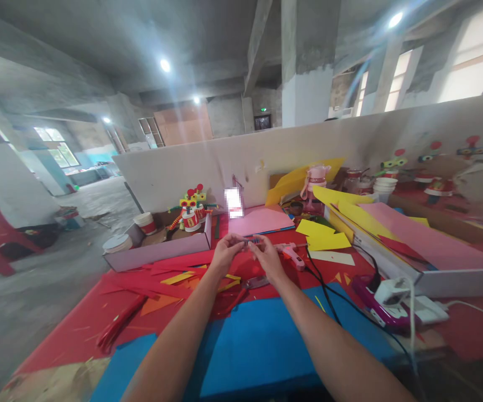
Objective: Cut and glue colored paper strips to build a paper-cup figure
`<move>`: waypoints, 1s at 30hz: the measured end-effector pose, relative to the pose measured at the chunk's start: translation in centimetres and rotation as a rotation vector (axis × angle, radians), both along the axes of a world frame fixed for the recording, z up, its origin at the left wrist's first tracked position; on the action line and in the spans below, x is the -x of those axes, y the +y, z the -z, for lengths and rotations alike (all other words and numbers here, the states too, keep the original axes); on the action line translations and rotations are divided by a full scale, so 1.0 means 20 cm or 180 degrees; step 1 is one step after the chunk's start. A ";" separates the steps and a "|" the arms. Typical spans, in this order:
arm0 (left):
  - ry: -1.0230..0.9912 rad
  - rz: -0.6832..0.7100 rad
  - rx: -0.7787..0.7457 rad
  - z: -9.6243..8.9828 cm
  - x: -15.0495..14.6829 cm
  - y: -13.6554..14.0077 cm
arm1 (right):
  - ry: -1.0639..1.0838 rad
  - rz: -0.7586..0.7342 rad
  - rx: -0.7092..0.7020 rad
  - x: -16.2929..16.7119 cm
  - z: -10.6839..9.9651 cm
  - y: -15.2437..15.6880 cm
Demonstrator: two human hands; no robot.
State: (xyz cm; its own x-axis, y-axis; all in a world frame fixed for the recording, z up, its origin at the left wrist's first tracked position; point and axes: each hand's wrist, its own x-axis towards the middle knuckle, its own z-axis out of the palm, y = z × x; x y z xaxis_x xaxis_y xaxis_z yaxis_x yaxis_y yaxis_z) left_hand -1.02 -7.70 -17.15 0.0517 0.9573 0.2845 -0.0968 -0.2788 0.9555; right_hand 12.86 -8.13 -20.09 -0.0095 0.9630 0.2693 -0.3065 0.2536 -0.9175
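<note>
In the middle of the view, my left hand [225, 252] and my right hand [267, 260] meet with fingertips pinched on a small dark bluish strip-like piece [252, 242]. Fingers cover part of it, and its kind cannot be made out. Just right of my right hand lies a pink glue gun [293, 255]. Below the hands, red-handled scissors [233, 301] rest on the red sheet. A blue sheet [262, 335] spreads beneath my forearms. Beyond my fingers is a stack of paper with a pink sheet [260, 219] on top.
Finished paper-cup figures [191, 218] stand in a shallow box [161, 254] at left. Yellow sheets [327, 237] and a larger box [463, 283] lie right. Black cables [329, 298] run to a purple power strip [386, 307]. A pink bottle [316, 187] stands behind.
</note>
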 end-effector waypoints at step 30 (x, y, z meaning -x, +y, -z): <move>0.0150 -0.0305 -0.0177 -0.01 0.07 0.01 | 0.0410 -0.0059 0.0206 -0.06 0.02 0.06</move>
State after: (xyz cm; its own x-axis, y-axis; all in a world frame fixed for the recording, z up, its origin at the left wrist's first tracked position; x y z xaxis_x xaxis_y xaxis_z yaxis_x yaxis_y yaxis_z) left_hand -2.44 -7.49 -17.05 -0.0247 0.9412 0.3369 -0.0226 -0.3374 0.9411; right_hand 14.04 -6.85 -20.57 0.0032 0.9783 0.2069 -0.4268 0.1885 -0.8845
